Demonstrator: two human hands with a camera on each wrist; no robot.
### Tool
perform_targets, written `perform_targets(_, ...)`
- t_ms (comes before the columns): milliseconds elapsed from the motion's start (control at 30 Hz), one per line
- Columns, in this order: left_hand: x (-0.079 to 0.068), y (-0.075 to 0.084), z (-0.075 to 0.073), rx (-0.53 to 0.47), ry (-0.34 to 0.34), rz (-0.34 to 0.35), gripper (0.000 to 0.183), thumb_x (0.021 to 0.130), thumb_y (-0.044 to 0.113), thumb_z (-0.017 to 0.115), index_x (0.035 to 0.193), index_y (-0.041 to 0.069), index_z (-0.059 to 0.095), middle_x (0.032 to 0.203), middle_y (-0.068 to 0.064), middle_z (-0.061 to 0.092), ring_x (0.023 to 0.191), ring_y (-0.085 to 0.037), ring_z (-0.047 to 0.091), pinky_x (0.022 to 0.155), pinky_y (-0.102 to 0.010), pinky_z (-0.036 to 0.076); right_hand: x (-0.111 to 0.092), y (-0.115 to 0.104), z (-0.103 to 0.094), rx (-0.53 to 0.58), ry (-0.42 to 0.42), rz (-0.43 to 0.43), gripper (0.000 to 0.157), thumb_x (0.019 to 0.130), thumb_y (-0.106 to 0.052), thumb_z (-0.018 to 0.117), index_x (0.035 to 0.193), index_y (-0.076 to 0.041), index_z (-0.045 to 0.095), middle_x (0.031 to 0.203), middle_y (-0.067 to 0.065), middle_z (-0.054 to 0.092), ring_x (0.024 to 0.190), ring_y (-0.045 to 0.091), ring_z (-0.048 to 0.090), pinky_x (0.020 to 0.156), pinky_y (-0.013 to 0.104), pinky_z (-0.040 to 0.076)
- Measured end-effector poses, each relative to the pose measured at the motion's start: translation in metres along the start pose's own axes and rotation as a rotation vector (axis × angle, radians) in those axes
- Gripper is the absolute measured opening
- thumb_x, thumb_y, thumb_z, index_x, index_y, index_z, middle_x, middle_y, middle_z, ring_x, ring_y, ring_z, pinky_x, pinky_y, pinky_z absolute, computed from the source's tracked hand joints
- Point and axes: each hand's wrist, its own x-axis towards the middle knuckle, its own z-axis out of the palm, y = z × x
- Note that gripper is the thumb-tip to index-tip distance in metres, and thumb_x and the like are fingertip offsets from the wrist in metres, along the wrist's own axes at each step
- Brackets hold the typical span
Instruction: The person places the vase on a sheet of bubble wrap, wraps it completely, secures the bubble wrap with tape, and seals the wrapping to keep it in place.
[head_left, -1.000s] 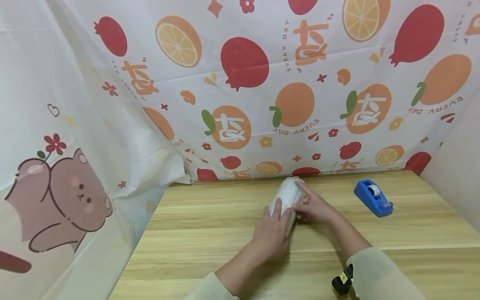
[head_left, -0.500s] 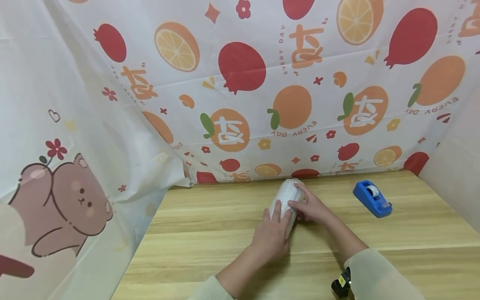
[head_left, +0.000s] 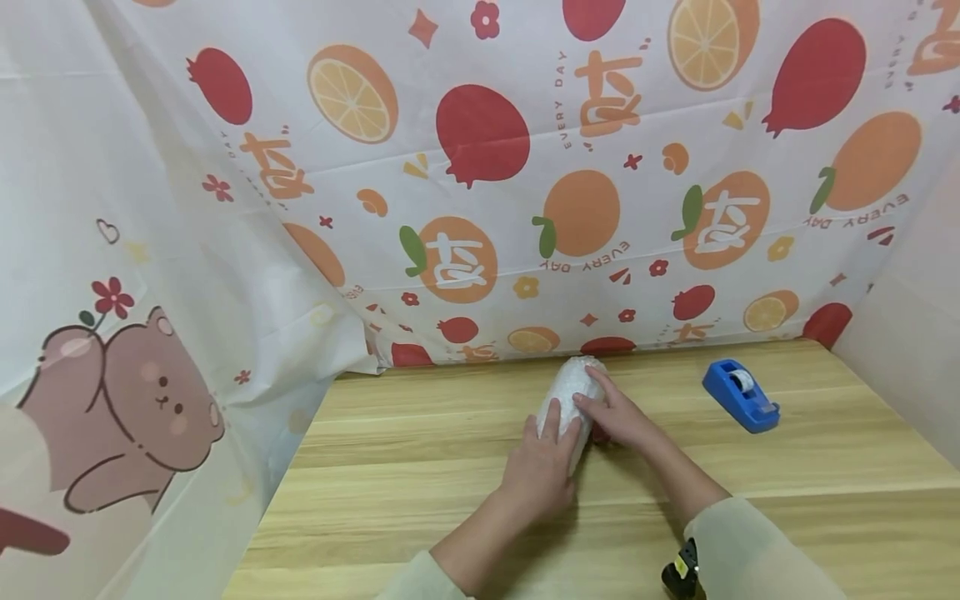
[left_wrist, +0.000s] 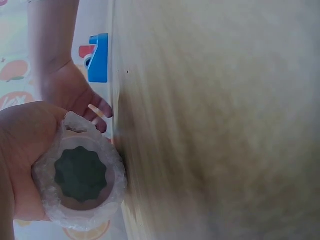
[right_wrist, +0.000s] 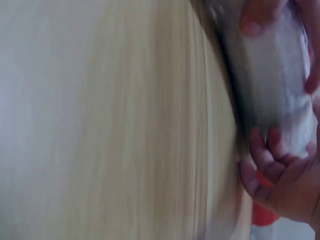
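A bubble-wrapped cylinder (head_left: pixel 573 382) lies at the back middle of the table, pointing away from me. Its near end, in the left wrist view, has a dark green scalloped disc (left_wrist: pixel 81 173) inside a pale round rim, with loose film around it. My left hand (head_left: pixel 542 467) cups the near part from the left, fingers over the top. On the far right side is my right hand (head_left: pixel 618 415). Its index finger and thumb touch the wrap apart from each other, while the other fingers bend low beside the cylinder in the right wrist view.
To the right on the wooden table (head_left: pixel 420 500) stands a blue tape dispenser (head_left: pixel 741 396) with a roll of tape in it. A fruit-print curtain (head_left: pixel 480 200) hangs along the table's back edge, and a bear-print one (head_left: pixel 161 400) at the left.
The right thumb and index finger have slid slightly over the wrap, and the lower right fingers have gone further out of sight. The left hand and the cylinder have stayed in place.
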Motion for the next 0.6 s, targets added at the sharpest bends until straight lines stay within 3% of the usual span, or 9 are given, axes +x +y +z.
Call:
perform_targets(100,0.0,0.001,0.0,0.014,0.009,0.004,0.088,0.081,0.045,0.072,0.154,0.022,0.03,0.16,-0.018,0.024,0.13,-0.044,0.044,0.067,-0.041,0.059,0.0,-0.002,0.004,-0.036,0.032,-0.004,0.082,0.094,-0.052,0.059,0.158,-0.023,0.016,0.146,0.029,0.039,0.097,0.033,0.061,0.066,0.035,0.053)
perform_targets(167,0.0,0.001,-0.001,0.019,0.01,0.003,0.089,0.081,0.046,0.072,0.154,0.022,0.029,0.16,-0.019,0.024,0.13,-0.044,0.044,0.066,-0.04,0.059,-0.001,-0.002,0.005,-0.041,0.029,-0.009,0.085,0.093,-0.051,0.061,0.158,-0.022,0.014,0.152,0.03,0.03,0.1,0.034,0.059,0.067,0.036,0.054)
perform_targets(267,0.0,0.004,-0.003,0.024,-0.004,-0.002,0.089,0.081,0.047,0.072,0.155,0.021,0.028,0.16,-0.02,0.024,0.13,-0.045,0.044,0.067,-0.041,0.059,-0.001,-0.002,0.005,0.005,0.012,-0.002,0.086,0.094,-0.045,0.062,0.159,-0.021,0.01,0.15,0.033,0.031,0.088,0.029,0.063,0.063,0.037,0.055)
perform_targets(400,0.0,0.008,-0.008,-0.034,-0.049,-0.017,0.091,0.084,0.059,0.065,0.156,0.021,0.024,0.161,-0.021,0.02,0.134,-0.048,0.04,0.075,-0.046,0.059,-0.004,-0.003,0.007,0.119,-0.026,0.009,0.089,0.097,-0.039,0.06,0.159,-0.022,-0.001,0.123,0.035,0.057,0.074,0.025,0.068,0.064,0.043,0.058)
perform_targets(500,0.0,0.009,-0.014,-0.159,-0.087,-0.044,0.089,0.087,0.066,0.056,0.157,0.023,0.021,0.163,-0.019,0.016,0.137,-0.05,0.035,0.081,-0.052,0.057,-0.006,-0.002,0.009,0.2,-0.038,0.018,0.091,0.098,-0.037,0.059,0.158,-0.025,-0.008,0.1,0.028,0.068,0.072,0.025,0.07,0.066,0.046,0.058)
perform_targets(600,-0.001,0.007,-0.021,-0.359,-0.1,-0.071,0.081,0.092,0.063,0.052,0.157,0.023,0.025,0.163,-0.018,0.015,0.139,-0.049,0.032,0.086,-0.059,0.053,-0.007,-0.001,0.011,0.245,-0.014,0.041,0.089,0.098,-0.037,0.06,0.159,-0.024,-0.004,0.104,0.025,0.068,0.072,0.025,0.071,0.063,0.045,0.058)
